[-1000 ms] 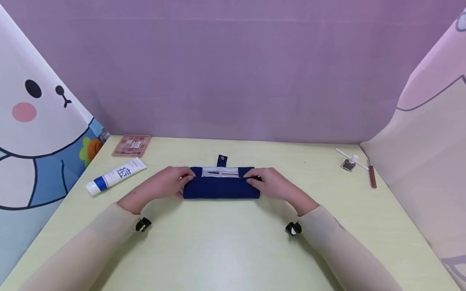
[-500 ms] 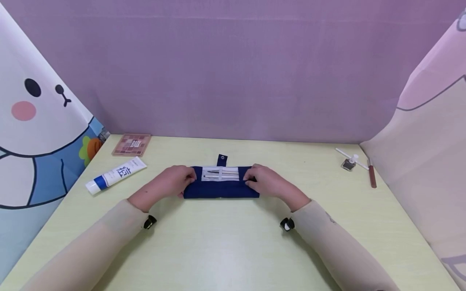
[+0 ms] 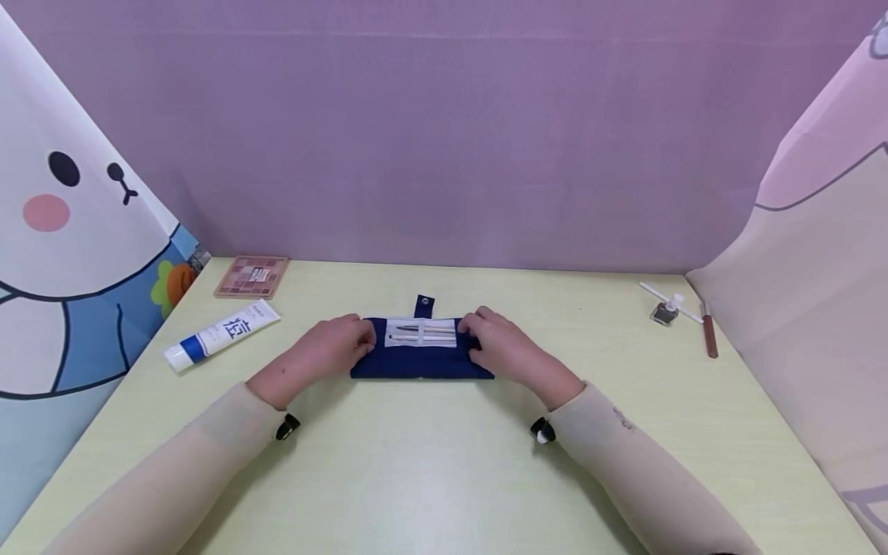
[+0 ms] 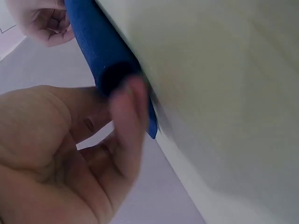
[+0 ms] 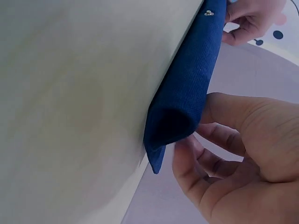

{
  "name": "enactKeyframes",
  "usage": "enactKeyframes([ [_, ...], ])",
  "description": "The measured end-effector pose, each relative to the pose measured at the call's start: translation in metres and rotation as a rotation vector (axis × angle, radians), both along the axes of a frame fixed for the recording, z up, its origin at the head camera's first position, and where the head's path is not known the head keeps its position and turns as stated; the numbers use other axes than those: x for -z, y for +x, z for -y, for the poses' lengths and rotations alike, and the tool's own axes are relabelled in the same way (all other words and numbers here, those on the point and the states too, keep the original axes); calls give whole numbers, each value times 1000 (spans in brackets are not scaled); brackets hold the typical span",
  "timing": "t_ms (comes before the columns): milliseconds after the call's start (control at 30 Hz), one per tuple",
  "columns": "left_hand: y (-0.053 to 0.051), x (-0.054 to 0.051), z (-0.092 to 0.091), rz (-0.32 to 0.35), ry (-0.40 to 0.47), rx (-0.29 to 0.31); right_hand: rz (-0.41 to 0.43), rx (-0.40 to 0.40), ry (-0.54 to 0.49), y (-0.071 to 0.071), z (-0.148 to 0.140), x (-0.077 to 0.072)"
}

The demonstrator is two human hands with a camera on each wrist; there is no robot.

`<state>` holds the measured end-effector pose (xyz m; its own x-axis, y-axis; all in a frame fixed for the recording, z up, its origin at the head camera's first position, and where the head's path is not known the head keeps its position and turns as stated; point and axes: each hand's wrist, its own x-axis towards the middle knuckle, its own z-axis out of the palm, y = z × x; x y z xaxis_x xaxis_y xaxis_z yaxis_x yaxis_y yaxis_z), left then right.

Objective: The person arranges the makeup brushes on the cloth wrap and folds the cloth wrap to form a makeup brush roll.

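A dark blue fabric roll-up case lies across the middle of the table, its near edge rolled over. Several slender brush-like sticks sit on its white inner panel. A tab with a snap sticks out from the far edge. My left hand holds the left end of the roll, thumb and fingers bent around it; in the left wrist view the hand is at the tube's opening. At the right end my right hand pinches the rolled cloth, as the right wrist view shows.
A white and blue squeeze tube and a pinkish palette lie at the left. A small dark bottle with a white cap, a white stick and a brown-handled tool lie at the far right.
The rolled near part has come down toward me, so more white panel and more sticks show. Both hands have moved slightly inward along the case.
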<state>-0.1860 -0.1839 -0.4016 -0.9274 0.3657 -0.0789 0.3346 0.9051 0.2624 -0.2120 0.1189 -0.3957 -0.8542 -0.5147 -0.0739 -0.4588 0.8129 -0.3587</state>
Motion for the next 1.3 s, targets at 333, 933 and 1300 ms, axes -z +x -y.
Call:
enactKeyframes([
  [333, 33, -7, -8, -161, 0, 264, -53, -24, -35, 9, 1, -1],
  [933, 41, -2, -5, 3, -14, 306, -158, -327, 157, 26, -4, -1],
  [1300, 34, 0, 4, -16, -8, 373, -181, -316, 217, 28, 1, -2],
])
